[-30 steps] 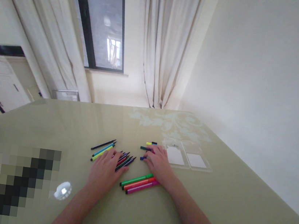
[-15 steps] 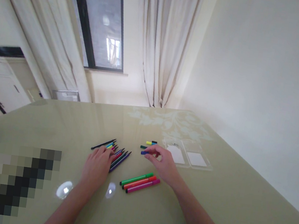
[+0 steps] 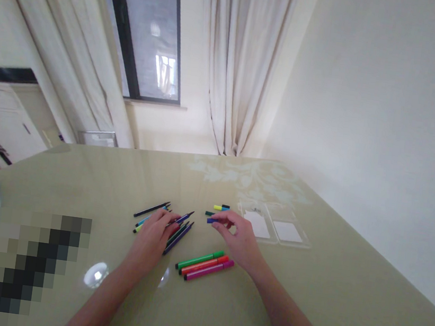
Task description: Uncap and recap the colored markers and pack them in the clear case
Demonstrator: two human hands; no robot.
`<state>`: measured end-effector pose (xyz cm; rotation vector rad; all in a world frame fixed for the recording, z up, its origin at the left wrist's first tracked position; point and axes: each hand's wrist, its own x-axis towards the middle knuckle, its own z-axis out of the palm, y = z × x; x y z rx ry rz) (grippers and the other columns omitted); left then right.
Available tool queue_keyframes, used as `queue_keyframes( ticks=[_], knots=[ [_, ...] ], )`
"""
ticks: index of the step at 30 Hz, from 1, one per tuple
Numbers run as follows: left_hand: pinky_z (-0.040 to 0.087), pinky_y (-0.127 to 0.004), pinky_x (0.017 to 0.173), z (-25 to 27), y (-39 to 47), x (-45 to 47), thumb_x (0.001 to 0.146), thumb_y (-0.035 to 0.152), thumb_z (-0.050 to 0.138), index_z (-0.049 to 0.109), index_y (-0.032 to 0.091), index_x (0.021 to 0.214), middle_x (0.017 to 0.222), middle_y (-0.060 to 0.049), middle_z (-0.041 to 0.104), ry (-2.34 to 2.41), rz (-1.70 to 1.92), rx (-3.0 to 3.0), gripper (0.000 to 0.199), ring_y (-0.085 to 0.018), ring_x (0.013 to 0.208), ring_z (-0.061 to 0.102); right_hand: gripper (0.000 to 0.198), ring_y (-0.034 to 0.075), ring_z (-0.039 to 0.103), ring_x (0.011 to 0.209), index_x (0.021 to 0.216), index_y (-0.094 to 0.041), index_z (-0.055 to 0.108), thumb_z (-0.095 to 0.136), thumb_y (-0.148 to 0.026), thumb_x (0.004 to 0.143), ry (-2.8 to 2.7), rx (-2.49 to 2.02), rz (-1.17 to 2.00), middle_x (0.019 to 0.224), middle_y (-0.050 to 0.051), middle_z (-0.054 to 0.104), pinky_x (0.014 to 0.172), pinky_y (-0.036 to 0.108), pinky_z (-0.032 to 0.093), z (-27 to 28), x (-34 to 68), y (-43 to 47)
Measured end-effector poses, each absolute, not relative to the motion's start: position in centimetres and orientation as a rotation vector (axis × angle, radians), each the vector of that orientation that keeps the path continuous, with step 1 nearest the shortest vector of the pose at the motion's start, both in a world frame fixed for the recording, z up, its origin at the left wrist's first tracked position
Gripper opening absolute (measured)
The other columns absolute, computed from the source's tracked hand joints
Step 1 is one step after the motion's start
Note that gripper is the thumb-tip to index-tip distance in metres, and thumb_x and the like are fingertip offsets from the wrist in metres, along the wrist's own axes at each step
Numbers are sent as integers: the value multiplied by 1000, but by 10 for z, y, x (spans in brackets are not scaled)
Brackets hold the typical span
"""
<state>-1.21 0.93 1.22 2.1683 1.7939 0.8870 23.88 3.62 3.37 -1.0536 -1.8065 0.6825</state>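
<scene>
The one view looks from the person's head, above the near side of the table (image 3: 197,315), facing forward and tilted down. The left hand (image 3: 152,234) at seven o'clock and right hand (image 3: 237,238) at five are in near range. The wide framing also takes in the cabinet (image 3: 7,116) at nine, window (image 3: 149,36) at eleven, curtain (image 3: 240,64) at twelve and wall (image 3: 386,126) toward three.

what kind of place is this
Likely a room in a home, perhaps a dining room: pale curtains hang beside a window, a white cabinet stands at the left, and felt-tip pens lie on a large glossy table.
</scene>
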Motion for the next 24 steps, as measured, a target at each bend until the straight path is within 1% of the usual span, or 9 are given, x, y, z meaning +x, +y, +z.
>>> queue_keyframes(
  ticks=[3, 6, 13, 19, 24],
  knots=[
    [52, -36, 92, 21, 4, 0, 102, 35, 43, 69, 24, 111, 109, -6, 65, 1605, 981, 2126, 29, -23, 102, 64, 13, 17, 67, 78, 97, -24, 78, 70, -31, 91, -1782, -1035, 667, 90, 3, 78, 76, 30, 53, 35, 239, 36],
    [52, -35, 92, 26, -1, 9, 102, 35, 45, 69, 24, 109, 107, -6, 65, 1537, 1008, 2109, 27, -23, 102, 63, 13, 17, 67, 78, 97, -23, 78, 71, -32, 91, -1781, -1020, 671, 89, 3, 78, 75, 30, 53, 36, 239, 36],
    [53, -38, 92, 21, -3, 12, 100, 34, 49, 70, 23, 110, 107, -7, 71, 1467, 1019, 2114, 26, -24, 102, 65, 14, 18, 69, 82, 96, -25, 79, 69, -33, 92, -1834, -1003, 690, 95, 4, 78, 76, 31, 55, 34, 237, 33],
    [54, -35, 88, 19, -4, 17, 100, 34, 50, 76, 24, 110, 105, -7, 76, 1443, 1103, 2109, 29, -23, 97, 68, 12, 19, 69, 82, 93, -26, 80, 71, -33, 90, -1844, -1002, 739, 91, 3, 79, 74, 31, 53, 36, 240, 34],
    [55, -32, 84, 15, -3, 18, 99, 33, 53, 78, 23, 109, 102, -7, 77, 1418, 1172, 2088, 29, -22, 94, 70, 11, 20, 70, 83, 90, -25, 81, 73, -31, 89, -1842, -974, 791, 87, 3, 78, 77, 32, 53, 35, 241, 35]
  ],
)
